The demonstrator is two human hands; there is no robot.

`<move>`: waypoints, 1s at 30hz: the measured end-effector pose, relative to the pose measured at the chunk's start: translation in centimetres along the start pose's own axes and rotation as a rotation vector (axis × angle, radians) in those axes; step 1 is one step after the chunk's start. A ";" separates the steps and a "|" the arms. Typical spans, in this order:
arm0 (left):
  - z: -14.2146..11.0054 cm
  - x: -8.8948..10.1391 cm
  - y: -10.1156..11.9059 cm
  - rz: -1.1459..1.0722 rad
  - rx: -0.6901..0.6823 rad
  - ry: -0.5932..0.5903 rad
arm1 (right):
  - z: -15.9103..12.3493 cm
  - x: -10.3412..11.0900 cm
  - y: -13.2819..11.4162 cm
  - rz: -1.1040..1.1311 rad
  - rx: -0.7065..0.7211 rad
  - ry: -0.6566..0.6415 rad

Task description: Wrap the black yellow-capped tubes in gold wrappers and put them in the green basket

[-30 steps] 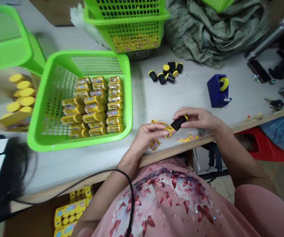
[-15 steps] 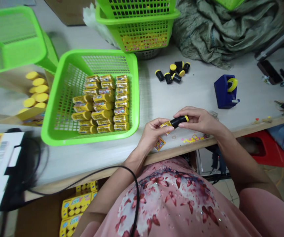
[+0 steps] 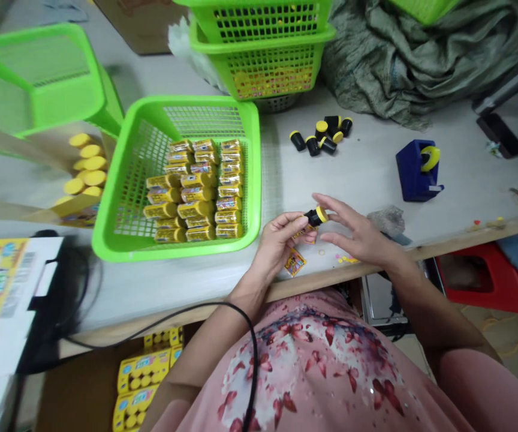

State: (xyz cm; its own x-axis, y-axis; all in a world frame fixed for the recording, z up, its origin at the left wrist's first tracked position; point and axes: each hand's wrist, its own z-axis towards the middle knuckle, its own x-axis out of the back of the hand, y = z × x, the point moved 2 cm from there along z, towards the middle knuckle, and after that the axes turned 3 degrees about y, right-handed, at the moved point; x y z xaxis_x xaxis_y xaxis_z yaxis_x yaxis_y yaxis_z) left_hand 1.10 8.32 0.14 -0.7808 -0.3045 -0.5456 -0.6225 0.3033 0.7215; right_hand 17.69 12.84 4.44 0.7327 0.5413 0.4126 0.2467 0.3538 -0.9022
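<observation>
In the head view my left hand (image 3: 279,240) grips a small black cylinder (image 3: 313,217) with a yellow cap, thumb and fingers closed round its lower end. A bit of printed yellow film (image 3: 307,234) shows under the cylinder at these fingers; how it is held is hard to tell. My right hand (image 3: 361,235) is open, thumb and fingers apart, just right of the yellow cap. A colourful printed piece (image 3: 295,262) lies on the table below my left hand. Farther back, several black cylinders with yellow caps (image 3: 328,145) lie in a loose group.
A green basket (image 3: 259,174) with rows of yellow-wrapped cylinders stands to the left. Behind are stacked green baskets (image 3: 281,45) and a grey-green sack (image 3: 421,66). A blue tape dispenser (image 3: 414,174) stands at right, with crumpled clear plastic (image 3: 385,221) nearer. A black cable (image 3: 196,306) crosses the front.
My right hand has let go of the black cylinder and opened, its fingers spreading. My left hand now holds the cylinder alone. The camera view has shifted slightly.
</observation>
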 end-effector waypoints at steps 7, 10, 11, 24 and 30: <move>-0.1 0.0 -0.1 -0.014 0.032 -0.024 | -0.2 -0.6 1.2 -0.069 0.023 0.234; -0.1 -0.1 -0.1 -0.011 0.029 0.003 | 0.2 -1.1 1.4 -0.195 0.054 0.294; -0.1 -0.1 -0.1 -0.013 0.030 0.012 | 0.2 -1.2 1.5 -0.195 0.056 0.299; -0.5 0.0 0.2 -0.037 0.130 -0.129 | -0.8 -1.2 1.7 0.272 -0.056 0.177; -0.3 0.1 0.3 -0.040 0.185 -0.188 | -0.9 -1.3 0.7 0.249 0.041 0.113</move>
State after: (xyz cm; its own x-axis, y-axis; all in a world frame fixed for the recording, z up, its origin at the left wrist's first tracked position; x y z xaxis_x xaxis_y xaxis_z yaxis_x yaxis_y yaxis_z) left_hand 0.87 8.09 0.48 -0.7408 -0.1523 -0.6543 -0.6392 0.4593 0.6168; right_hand 17.47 11.73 3.20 0.8343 0.5276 0.1599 0.0260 0.2520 -0.9674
